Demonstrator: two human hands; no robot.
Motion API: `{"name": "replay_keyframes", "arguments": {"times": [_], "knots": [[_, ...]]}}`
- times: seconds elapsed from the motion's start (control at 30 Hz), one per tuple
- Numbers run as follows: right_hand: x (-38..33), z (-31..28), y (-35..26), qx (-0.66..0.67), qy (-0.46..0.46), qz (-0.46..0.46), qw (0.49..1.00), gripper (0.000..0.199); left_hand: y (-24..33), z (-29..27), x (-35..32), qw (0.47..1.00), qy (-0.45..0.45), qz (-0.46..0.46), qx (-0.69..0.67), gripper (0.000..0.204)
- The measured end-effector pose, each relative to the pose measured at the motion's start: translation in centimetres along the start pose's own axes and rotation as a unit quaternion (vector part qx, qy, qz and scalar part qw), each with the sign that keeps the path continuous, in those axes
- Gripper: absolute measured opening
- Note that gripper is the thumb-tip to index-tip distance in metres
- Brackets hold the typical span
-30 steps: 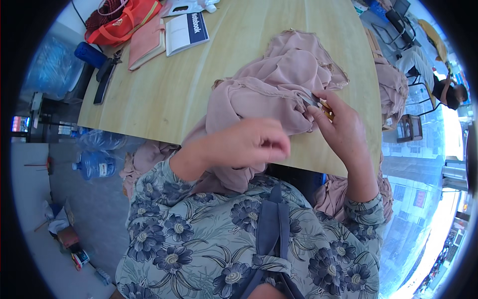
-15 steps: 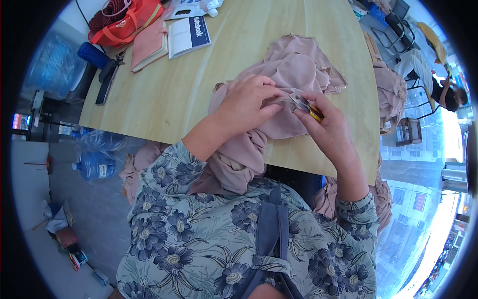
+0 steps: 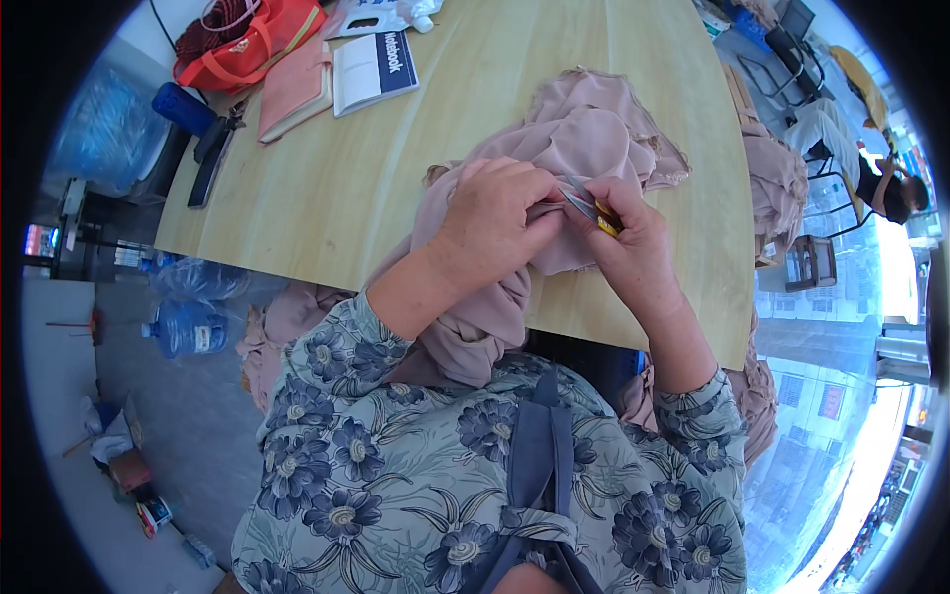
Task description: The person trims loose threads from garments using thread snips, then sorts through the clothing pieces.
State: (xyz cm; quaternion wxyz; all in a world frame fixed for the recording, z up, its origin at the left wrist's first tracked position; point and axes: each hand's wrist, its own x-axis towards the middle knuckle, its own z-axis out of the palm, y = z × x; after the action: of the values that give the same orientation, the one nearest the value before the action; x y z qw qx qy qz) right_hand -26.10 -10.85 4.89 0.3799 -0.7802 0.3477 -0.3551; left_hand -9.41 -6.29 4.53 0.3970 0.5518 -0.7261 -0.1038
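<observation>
A dusty-pink garment (image 3: 584, 134) lies bunched on the wooden table (image 3: 327, 188) and hangs over its near edge into my lap. My left hand (image 3: 495, 223) pinches a fold of this fabric near its middle. My right hand (image 3: 628, 247) holds small thread snips (image 3: 586, 205) with a yellow handle, their metal tips touching the fabric right beside my left fingers. Both hands meet over the cloth. My flowered sleeves fill the lower part of the view.
At the table's far left lie a white and blue notebook (image 3: 373, 69), a pink booklet (image 3: 294, 89) and a red bag (image 3: 247, 40). More pink cloth (image 3: 777, 183) is piled at the right. Water bottles (image 3: 188, 327) stand on the floor at left.
My left hand has moved up from the table's near edge onto the fabric and met my right hand. The garment has been drawn closer and bunched between both hands.
</observation>
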Motion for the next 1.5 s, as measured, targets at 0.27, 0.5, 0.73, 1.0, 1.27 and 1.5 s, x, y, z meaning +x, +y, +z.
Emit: {"name": "replay_keyframes", "arguments": {"times": [0.27, 0.5, 0.73, 1.0, 1.27, 1.5], "knots": [[0.1, -0.3, 0.0, 0.214, -0.017, 0.061, 0.975, 0.008, -0.5, 0.1, -0.3, 0.999, 0.033, 0.008, -0.031, 0.009], [-1.1, -2.0, 0.2, 0.148, 0.01, 0.079, 0.986, 0.007, -0.4, -0.3, -0.4, 0.998, 0.045, -0.026, -0.036, 0.01], [-1.4, -1.6, -0.7, -0.064, 0.001, 0.049, 0.997, 0.023, -0.6, 0.0, -0.5, 0.993, 0.036, -0.054, -0.096, 0.012], [-1.6, -1.2, -0.7, -0.092, 0.026, -0.048, 0.994, 0.024, -0.4, -0.2, -0.4, 0.993, 0.041, -0.056, -0.091, 0.011], [-1.3, -1.2, -0.4, -0.138, 0.03, -0.064, 0.988, 0.018, -0.3, 0.0, -0.3, 0.99, 0.036, -0.07, -0.12, 0.011], [-1.2, -1.2, 0.4, -0.036, 0.045, 0.068, 0.996, 0.026, -1.8, -0.1, -0.6, 0.842, -0.031, -0.221, -0.491, 0.014]]}}
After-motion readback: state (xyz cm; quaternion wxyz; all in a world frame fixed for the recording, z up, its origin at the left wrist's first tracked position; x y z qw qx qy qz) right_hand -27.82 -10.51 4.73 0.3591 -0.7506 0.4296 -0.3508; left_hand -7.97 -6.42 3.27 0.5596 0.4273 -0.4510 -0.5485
